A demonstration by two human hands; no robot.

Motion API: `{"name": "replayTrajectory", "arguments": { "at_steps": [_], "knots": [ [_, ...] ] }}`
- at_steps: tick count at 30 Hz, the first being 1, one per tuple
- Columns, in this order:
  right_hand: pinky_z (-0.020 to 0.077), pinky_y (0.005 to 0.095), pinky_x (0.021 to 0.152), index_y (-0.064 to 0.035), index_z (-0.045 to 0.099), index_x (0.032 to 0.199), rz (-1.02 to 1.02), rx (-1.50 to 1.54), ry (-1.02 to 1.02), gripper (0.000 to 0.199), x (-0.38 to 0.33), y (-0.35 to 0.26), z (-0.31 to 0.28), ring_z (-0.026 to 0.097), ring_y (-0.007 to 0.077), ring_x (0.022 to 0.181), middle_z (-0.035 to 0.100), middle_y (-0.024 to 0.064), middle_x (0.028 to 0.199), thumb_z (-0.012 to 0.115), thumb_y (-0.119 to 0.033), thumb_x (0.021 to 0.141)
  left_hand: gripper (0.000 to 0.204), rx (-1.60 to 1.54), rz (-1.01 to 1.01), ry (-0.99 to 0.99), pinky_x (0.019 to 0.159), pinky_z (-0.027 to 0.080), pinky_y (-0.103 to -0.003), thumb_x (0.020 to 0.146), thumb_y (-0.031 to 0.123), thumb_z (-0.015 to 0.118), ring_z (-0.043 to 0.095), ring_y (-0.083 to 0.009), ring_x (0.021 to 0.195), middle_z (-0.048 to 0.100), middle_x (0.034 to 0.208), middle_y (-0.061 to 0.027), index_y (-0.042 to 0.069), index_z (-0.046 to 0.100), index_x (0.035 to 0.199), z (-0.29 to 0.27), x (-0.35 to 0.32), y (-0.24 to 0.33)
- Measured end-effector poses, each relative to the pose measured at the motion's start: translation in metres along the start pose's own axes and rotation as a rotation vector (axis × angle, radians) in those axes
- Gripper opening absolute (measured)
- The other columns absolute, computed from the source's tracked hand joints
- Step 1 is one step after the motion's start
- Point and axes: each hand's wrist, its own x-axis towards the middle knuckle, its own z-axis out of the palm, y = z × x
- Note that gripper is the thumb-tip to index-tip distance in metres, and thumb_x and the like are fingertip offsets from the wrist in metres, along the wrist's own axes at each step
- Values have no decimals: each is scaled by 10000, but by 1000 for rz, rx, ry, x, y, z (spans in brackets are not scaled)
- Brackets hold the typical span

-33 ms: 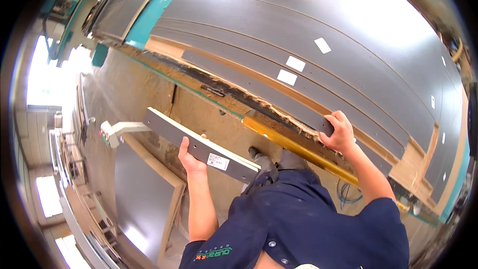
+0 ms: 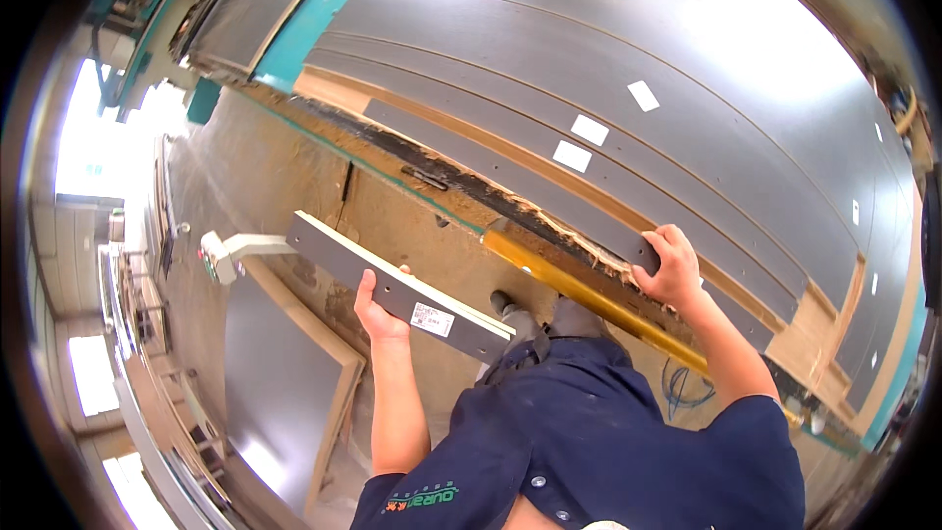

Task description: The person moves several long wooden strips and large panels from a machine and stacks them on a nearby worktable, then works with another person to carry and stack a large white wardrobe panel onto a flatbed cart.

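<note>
In my left hand (image 2: 383,312) is a narrow dark grey board (image 2: 339,257) with pale edges, small round holes and a white printed label (image 2: 432,319). My fingers wrap its edge from below, and it is held tilted in front of my body. My right hand (image 2: 673,267) is closed on the edge of a dark grey strip (image 2: 530,186) at the near side of the cutting table. Thumb and fingers pinch it, partly hiding the strip. Beyond it lies a large grey panel (image 2: 491,29) cut into long strips, with several white labels on top.
A yellow rail (image 2: 599,299) runs along the table's splintered near edge. Bare brown backing board (image 2: 810,329) shows at the right. At the lower left stands a grey panel (image 2: 285,383) with brown edges, beside a white machine arm (image 2: 250,245). A blue cable (image 2: 687,388) lies coiled on the floor.
</note>
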Motion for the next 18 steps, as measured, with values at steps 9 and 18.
{"name": "replayTrajectory", "arguments": {
  "at_steps": [9,18],
  "knots": [
    [434,384,783,-11,594,944,24,106,-89,449,17,-17,14,491,314,900,497,133,903,756,-201,570,381,-36,-47,11,694,521,-444,801,330,596,612,-362,773,604,866,-264,-13,552,960,-1,-6,-17],
    [439,378,792,-36,576,1012,-153,223,-4,495,9,-100,30,504,316,922,516,135,929,724,-119,547,422,-310,-47,-155,917,421,-484,836,320,572,539,-340,1042,588,1095,-145,11,527,1120,42,9,-61]
  ]
}}
